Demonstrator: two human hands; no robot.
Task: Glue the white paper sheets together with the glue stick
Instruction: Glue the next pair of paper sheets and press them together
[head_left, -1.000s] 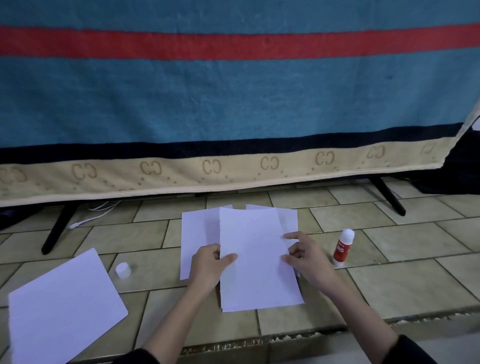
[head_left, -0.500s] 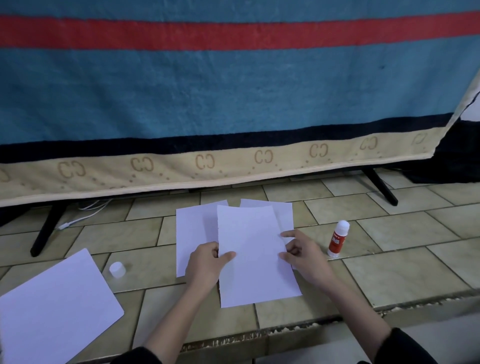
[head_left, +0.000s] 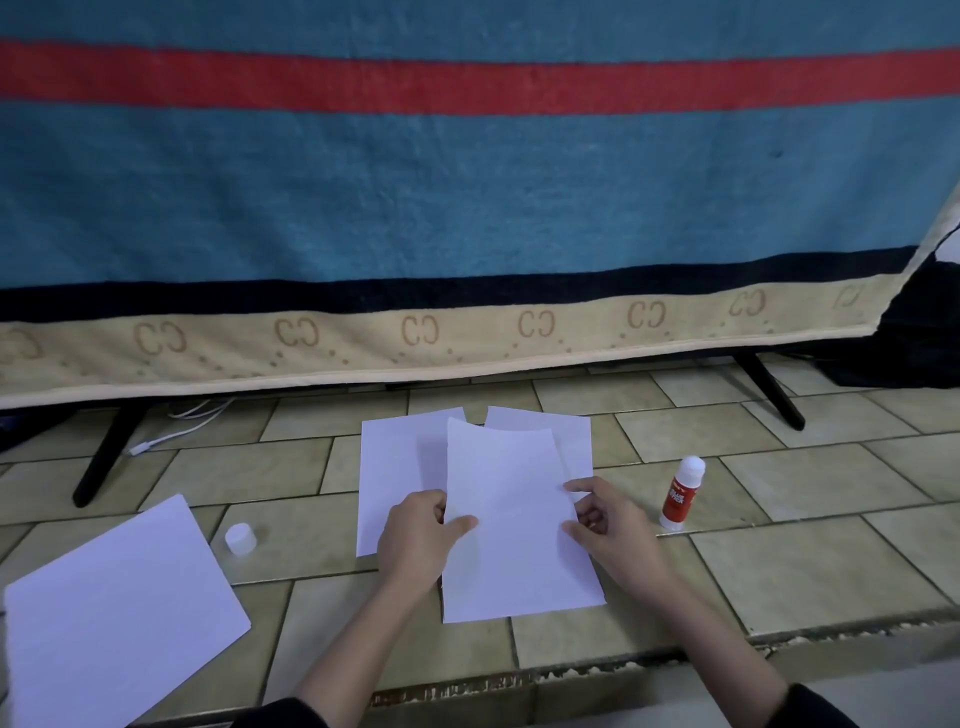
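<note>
A white paper sheet (head_left: 514, 525) is held a little above the tiled floor, its top edge curling. My left hand (head_left: 415, 540) pinches its left edge and my right hand (head_left: 608, 525) pinches its right edge. Two more white sheets lie beneath it, one on the left (head_left: 400, 467) and one at the back right (head_left: 566, 431). A red glue stick (head_left: 680, 493) with a white tip stands uncapped just right of my right hand. Its white cap (head_left: 240, 538) sits on the floor to the left.
A larger white sheet (head_left: 114, 618) lies at the near left. A blue, red and beige blanket (head_left: 467, 208) hangs over a black-legged stand (head_left: 101, 457) behind the papers. A white cable (head_left: 176, 423) lies under it. A step edge (head_left: 571, 675) runs along the front.
The held sheet's top edge has curled upward and lifted slightly. Both hands keep their hold on its sides. The camera view shifted a little.
</note>
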